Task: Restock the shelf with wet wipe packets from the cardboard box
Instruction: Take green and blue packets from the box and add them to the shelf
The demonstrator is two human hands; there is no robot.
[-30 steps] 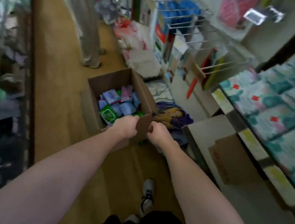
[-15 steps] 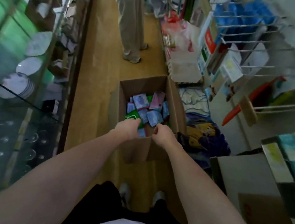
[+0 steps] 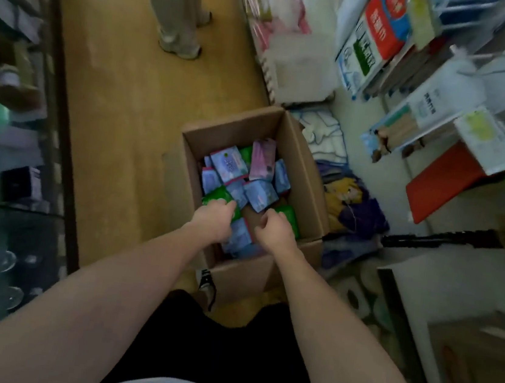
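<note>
Both hands had been moved off the near edge of the cardboard box (image 3: 299,162) and lowered inside it, among the wet wipe packets (image 3: 254,188), since the earlier frames, where they had been closed on the box's rim. The left hand (image 3: 213,218) was seen with its fingers curled down onto a green packet (image 3: 219,198) at the near left of the pile, though whether that packet was actually gripped could not be told, the fingertips being hidden behind the knuckles. The right hand (image 3: 275,229) was held just beside it with its fingers loosely curled; they were touching, or almost touching, another green packet (image 3: 289,218), and a firm hold on it could not be made out. The box was set on the wooden floor (image 3: 121,111) directly ahead of the person, its flaps open, and was filled with blue, green and pink packets lying loosely in a heap. Shelving with hanging and boxed goods (image 3: 378,38) was found to the right of the box, and a glass cabinet (image 3: 0,160) to the left. Farther up the aisle, the trouser legs and shoes of another person (image 3: 178,23) were visible. A shoe (image 3: 206,281) of the wearer was seen just at the near left corner of the box.
</note>
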